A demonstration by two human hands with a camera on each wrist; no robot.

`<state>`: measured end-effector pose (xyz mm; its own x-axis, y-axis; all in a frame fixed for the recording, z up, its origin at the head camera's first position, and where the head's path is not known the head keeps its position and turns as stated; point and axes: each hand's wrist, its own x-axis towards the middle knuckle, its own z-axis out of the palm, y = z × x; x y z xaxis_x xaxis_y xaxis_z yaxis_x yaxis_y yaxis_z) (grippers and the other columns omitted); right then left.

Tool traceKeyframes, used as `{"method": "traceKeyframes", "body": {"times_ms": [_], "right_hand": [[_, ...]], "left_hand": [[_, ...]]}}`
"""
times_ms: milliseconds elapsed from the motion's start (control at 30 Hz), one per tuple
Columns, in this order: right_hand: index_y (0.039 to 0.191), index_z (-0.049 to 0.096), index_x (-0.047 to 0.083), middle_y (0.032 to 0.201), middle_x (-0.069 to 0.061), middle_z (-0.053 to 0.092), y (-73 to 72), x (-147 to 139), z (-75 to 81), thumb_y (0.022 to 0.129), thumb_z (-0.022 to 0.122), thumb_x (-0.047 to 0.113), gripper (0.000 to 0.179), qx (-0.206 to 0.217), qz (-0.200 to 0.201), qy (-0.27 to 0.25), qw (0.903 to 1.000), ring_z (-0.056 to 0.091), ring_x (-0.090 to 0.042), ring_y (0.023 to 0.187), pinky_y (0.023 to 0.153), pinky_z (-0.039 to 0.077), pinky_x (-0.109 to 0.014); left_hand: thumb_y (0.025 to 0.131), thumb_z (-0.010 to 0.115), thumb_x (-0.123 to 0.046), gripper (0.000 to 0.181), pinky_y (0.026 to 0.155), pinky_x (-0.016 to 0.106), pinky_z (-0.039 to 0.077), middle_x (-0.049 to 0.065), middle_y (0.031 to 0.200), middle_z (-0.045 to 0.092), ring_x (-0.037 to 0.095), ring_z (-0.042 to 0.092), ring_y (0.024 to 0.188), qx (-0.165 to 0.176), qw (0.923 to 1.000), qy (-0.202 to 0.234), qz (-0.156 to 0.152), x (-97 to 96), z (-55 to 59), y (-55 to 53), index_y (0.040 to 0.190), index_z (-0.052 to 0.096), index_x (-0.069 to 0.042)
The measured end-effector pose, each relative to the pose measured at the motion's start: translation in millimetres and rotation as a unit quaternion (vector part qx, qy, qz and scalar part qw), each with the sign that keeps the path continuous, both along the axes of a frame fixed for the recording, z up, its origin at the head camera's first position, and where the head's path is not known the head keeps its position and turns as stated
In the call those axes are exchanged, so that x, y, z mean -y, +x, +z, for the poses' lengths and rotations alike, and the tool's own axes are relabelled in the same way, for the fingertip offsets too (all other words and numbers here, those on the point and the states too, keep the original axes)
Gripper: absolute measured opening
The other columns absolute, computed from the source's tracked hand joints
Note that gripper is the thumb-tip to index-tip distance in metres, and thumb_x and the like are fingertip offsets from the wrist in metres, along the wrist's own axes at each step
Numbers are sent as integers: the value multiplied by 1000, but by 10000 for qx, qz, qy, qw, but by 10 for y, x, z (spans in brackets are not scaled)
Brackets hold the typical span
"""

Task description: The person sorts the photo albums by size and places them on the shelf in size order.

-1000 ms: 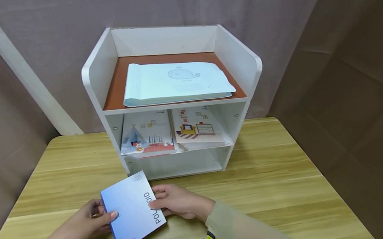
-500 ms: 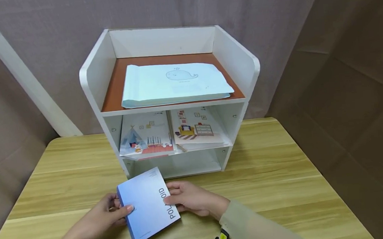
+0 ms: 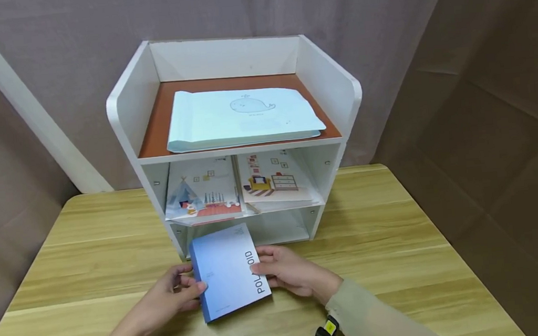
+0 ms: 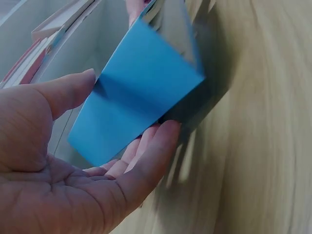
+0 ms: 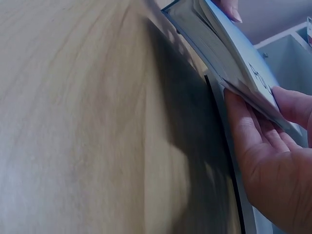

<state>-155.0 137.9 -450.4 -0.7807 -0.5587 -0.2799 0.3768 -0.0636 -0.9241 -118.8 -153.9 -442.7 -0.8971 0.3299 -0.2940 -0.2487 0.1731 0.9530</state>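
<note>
A thick blue-and-white book [image 3: 227, 271] with dark lettering down its right side is held tilted above the table, just before the shelf's lowest compartment. My left hand [image 3: 167, 297] grips its spine edge, thumb on the cover and fingers underneath. The plain blue spine [image 4: 131, 87] faces the palm in the left wrist view. At the opposite edge my right hand [image 3: 296, 271] pinches the book, thumb over the lettering and fingers below. Page edges [image 5: 214, 44] show in the right wrist view.
A white shelf unit [image 3: 132, 94] stands behind the hands. A pale whale-drawing book [image 3: 241, 120] lies on its brown top. Two illustrated books [image 3: 204, 189] lie side by side on the middle shelf. A black wrist strap with a yellow label [image 3: 328, 332] is by the right sleeve, over the wooden table [image 3: 386, 269].
Both hands have carried the book right and slightly toward the shelf. It has turned a little more upright in the head view, and the grips stay the same.
</note>
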Motion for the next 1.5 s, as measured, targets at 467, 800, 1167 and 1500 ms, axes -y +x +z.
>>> {"method": "traceKeyframes", "body": {"times_ms": [467,800,1167,1500], "right_hand": [[143,35,-4,126,-19,59,-106,-66,-35,96,60,10,54,98,-948,-47,9954,62,-31,109,88,53,-42],[138,39,-9,119,-19,62,-163,-45,-59,97,58,13,50,163,-1298,137,9913,64,-28,106,88,53,-38],[135,41,-10,113,-18,63,-132,-36,-31,97,59,15,49,211,-1112,645,9915,65,-28,100,82,56,-39],[142,34,-6,112,-24,61,-67,-70,-5,94,58,-2,53,468,-147,380,9981,65,-34,98,89,53,-42]], "left_hand": [[92,68,-16,70,92,41,51,23,114,54,26,61,100,536,9885,1291,582,-360,-137,-54,139,25,13],[93,64,-8,68,98,41,47,32,129,44,30,58,110,912,9656,2248,932,-473,-223,-86,138,20,17],[94,64,-11,68,97,39,47,32,132,40,31,58,109,919,9613,2221,1348,-539,-271,-109,138,22,19],[91,61,-2,62,96,36,48,32,129,41,31,58,110,826,9562,2276,1644,-554,-276,-122,136,24,20]]}}
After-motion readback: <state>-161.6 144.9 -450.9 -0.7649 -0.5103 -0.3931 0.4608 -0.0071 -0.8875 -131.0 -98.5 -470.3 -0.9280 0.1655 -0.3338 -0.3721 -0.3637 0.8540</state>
